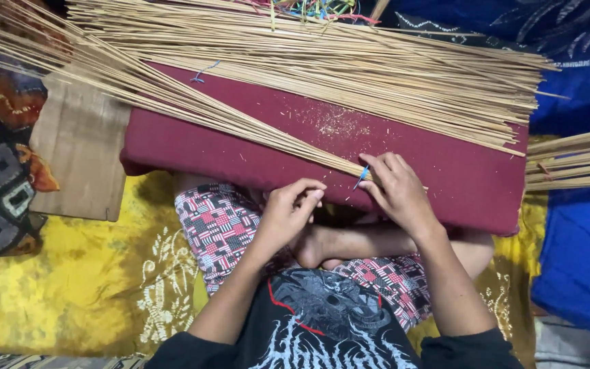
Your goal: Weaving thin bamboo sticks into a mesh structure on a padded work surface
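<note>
We find the right hand with fingers pinched narrow on the near end of a bundle of thin bamboo sticks, a blue tie at the fingertips. The left hand is loosely curled; we cannot tell whether it holds anything. The bundle slants across a maroon cushion; its far end is cut off.

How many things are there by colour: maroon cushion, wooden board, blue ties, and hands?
Maroon cushion: 1
Wooden board: 1
Blue ties: 2, one at the right hand, one on the cushion's far edge
Hands: 2, left hand and right hand
Total: 6
</note>
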